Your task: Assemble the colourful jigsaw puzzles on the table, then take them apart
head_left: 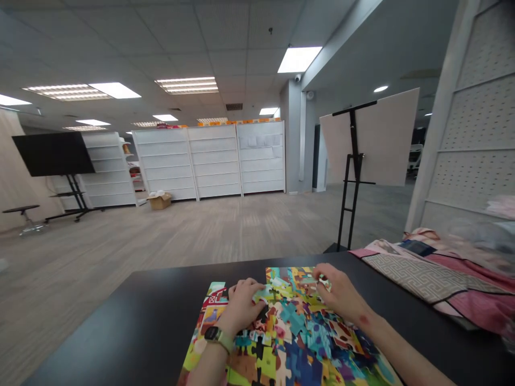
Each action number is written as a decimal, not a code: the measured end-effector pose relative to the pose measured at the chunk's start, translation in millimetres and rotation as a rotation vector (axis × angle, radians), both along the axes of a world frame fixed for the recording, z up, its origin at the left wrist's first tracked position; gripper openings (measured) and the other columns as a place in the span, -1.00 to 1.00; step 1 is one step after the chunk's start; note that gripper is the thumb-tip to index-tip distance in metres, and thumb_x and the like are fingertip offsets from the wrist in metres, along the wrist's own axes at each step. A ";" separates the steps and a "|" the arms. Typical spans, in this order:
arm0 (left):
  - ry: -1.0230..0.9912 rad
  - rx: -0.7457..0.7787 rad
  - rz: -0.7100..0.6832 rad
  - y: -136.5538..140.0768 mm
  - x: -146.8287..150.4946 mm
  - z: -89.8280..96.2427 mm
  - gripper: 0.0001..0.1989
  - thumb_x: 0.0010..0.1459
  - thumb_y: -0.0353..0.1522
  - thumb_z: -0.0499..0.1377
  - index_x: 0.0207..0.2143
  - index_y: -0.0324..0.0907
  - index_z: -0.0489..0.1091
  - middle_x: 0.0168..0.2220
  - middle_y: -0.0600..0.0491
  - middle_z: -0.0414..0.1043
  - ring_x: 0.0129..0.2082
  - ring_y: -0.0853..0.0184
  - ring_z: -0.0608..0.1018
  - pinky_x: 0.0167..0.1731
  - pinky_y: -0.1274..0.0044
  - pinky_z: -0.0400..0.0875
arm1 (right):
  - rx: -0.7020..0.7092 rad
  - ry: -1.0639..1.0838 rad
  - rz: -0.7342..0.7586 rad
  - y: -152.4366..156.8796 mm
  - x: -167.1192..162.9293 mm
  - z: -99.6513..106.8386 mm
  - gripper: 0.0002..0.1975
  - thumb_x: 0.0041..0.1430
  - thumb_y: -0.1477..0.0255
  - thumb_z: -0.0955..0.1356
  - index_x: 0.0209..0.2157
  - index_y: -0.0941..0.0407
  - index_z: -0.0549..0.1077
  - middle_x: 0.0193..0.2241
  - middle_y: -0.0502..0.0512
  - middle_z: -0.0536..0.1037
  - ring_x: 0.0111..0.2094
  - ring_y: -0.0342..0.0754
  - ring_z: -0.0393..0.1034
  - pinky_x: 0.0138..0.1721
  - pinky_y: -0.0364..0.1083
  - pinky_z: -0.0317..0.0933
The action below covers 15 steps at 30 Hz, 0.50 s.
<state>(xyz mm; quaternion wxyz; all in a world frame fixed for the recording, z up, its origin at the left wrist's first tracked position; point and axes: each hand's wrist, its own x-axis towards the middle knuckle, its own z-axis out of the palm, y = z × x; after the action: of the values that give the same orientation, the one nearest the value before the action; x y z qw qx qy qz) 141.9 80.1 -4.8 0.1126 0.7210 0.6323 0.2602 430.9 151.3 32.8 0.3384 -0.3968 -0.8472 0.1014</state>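
A colourful jigsaw puzzle (257,370) lies on the dark table, with many loose pieces spread over its right side. My left hand (243,304), with a watch (217,338) on the wrist, rests over its upper left part. Between that thumb and forefinger is a pale green puzzle piece (263,294). Toward the top right edge, my right hand (340,289) has its fingers curled around a small puzzle piece (324,280), partly hidden by them. A teal loose piece (293,317) lies between the hands.
The black table (140,327) extends around the puzzle. Pink and patterned fabric (418,273) is heaped on its right side. Beyond the table stand an easel with a board (374,139), white shelves (213,161), a cardboard box (160,201) and a screen on a wheeled stand (54,154).
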 end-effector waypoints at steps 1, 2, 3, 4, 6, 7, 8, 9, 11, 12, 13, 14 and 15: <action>-0.019 0.012 -0.006 -0.5 -1.5 2.4 -0.64 0.10 -0.33 0.24 -0.01 -0.02 0.54 0.00 -0.02 0.50 0.05 0.03 0.46 0.09 0.22 0.26 | -0.017 -0.083 0.044 -0.1 0.7 -1.2 -0.88 0.01 0.53 0.23 -0.42 0.06 0.37 -0.37 0.04 0.53 -0.30 0.01 0.41 -0.22 -0.05 0.21; -0.042 0.027 -0.015 -0.9 -3.4 4.6 -0.64 0.08 -0.36 0.26 -0.03 -0.03 0.55 -0.03 -0.01 0.51 0.02 0.06 0.47 0.07 0.26 0.28 | -0.043 -0.147 0.087 -0.3 0.9 -2.5 -0.85 -0.05 0.56 0.23 -0.45 0.06 0.37 -0.39 0.03 0.52 -0.31 0.00 0.41 -0.23 -0.06 0.20; -0.070 0.045 -0.027 -1.1 -5.5 6.7 -0.65 0.06 -0.39 0.26 -0.05 -0.04 0.55 -0.05 0.00 0.51 0.00 0.09 0.48 0.06 0.31 0.30 | -0.067 -0.177 0.120 -0.6 0.4 -3.6 -0.82 -0.09 0.58 0.22 -0.46 0.06 0.37 -0.40 0.02 0.52 -0.31 0.00 0.40 -0.23 -0.07 0.20; -0.102 0.063 -0.039 -1.2 -7.9 8.3 -0.65 0.04 -0.43 0.26 -0.07 -0.05 0.56 -0.07 0.02 0.51 -0.02 0.13 0.49 0.05 0.36 0.31 | -0.082 -0.176 0.139 -0.7 -0.4 -4.5 -0.80 -0.09 0.59 0.21 -0.45 0.06 0.38 -0.39 0.02 0.52 -0.31 -0.01 0.40 -0.22 -0.07 0.21; -0.175 0.100 -0.057 -0.8 -13.1 10.4 -0.65 0.03 -0.51 0.24 -0.12 -0.07 0.57 -0.08 0.04 0.52 -0.05 0.21 0.51 0.03 0.45 0.33 | -0.085 -0.119 0.153 -0.1 -2.8 -6.1 -0.77 -0.07 0.60 0.18 -0.43 0.07 0.39 -0.37 0.03 0.52 -0.29 -0.01 0.40 -0.19 -0.05 0.22; -0.213 0.115 -0.060 -0.4 -16.1 11.0 -0.66 0.03 -0.53 0.22 -0.14 -0.08 0.57 -0.09 0.05 0.53 -0.07 0.23 0.53 0.02 0.47 0.34 | -0.084 -0.088 0.157 0.7 -3.8 -6.7 -0.76 -0.04 0.60 0.17 -0.41 0.07 0.39 -0.37 0.04 0.52 -0.28 0.00 0.41 -0.18 -0.04 0.22; -0.251 0.126 -0.057 0.0 -19.2 11.4 -0.68 0.04 -0.54 0.21 -0.16 -0.09 0.57 -0.11 0.05 0.55 -0.09 0.24 0.54 0.00 0.47 0.36 | -0.085 -0.065 0.159 1.9 -4.7 -7.5 -0.76 -0.02 0.60 0.17 -0.40 0.07 0.39 -0.37 0.05 0.52 -0.28 0.00 0.41 -0.17 -0.04 0.23; -0.287 0.134 -0.051 0.5 -22.1 11.8 -0.70 0.05 -0.54 0.20 -0.19 -0.09 0.58 -0.14 0.05 0.56 -0.11 0.24 0.55 -0.01 0.46 0.37 | -0.087 -0.051 0.160 3.3 -5.3 -8.3 -0.75 -0.01 0.60 0.16 -0.40 0.07 0.40 -0.37 0.05 0.52 -0.28 0.00 0.41 -0.18 -0.03 0.23; -0.359 0.142 -0.040 1.2 -26.2 13.8 -0.76 0.07 -0.52 0.21 -0.25 -0.12 0.59 -0.20 0.04 0.59 -0.15 0.21 0.57 -0.06 0.44 0.41 | -0.096 -0.036 0.159 5.5 -6.2 -10.3 -0.76 0.01 0.60 0.17 -0.40 0.08 0.40 -0.37 0.05 0.53 -0.28 0.01 0.42 -0.18 -0.02 0.24; -0.396 0.144 -0.039 1.3 -26.4 15.6 -0.80 0.08 -0.50 0.22 -0.27 -0.13 0.59 -0.23 0.03 0.60 -0.18 0.21 0.58 -0.10 0.43 0.43 | -0.101 -0.030 0.160 5.8 -7.0 -11.4 -0.77 0.02 0.60 0.17 -0.40 0.08 0.41 -0.37 0.06 0.53 -0.29 0.01 0.42 -0.18 -0.01 0.25; -0.434 0.146 -0.045 1.0 -24.5 18.0 -0.83 0.10 -0.47 0.22 -0.27 -0.15 0.59 -0.25 0.02 0.60 -0.21 0.21 0.59 -0.15 0.44 0.45 | -0.108 -0.021 0.167 5.2 -8.2 -12.4 -0.77 0.05 0.58 0.18 -0.39 0.08 0.42 -0.37 0.07 0.54 -0.28 0.02 0.43 -0.18 0.00 0.26; -0.472 0.147 -0.059 0.3 -20.1 20.6 -0.85 0.13 -0.44 0.23 -0.26 -0.17 0.59 -0.24 0.01 0.60 -0.23 0.21 0.59 -0.18 0.45 0.47 | -0.117 -0.001 0.182 3.6 -10.0 -13.2 -0.78 0.09 0.56 0.20 -0.34 0.09 0.45 -0.33 0.09 0.56 -0.27 0.02 0.43 -0.18 0.00 0.27; -0.508 0.148 -0.082 -0.8 -13.1 23.2 -0.85 0.15 -0.40 0.23 -0.24 -0.18 0.58 -0.23 0.00 0.60 -0.23 0.21 0.60 -0.20 0.46 0.48 | -0.133 0.030 0.208 1.0 -12.4 -13.6 -0.76 0.13 0.52 0.23 -0.23 0.10 0.48 -0.27 0.12 0.58 -0.24 0.03 0.44 -0.18 0.00 0.29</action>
<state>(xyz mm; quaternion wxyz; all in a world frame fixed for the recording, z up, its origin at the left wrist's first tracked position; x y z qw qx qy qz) 128.9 79.2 18.4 0.2251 0.6639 0.5331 0.4737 418.5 152.3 19.2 0.3116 -0.3268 -0.8701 0.1977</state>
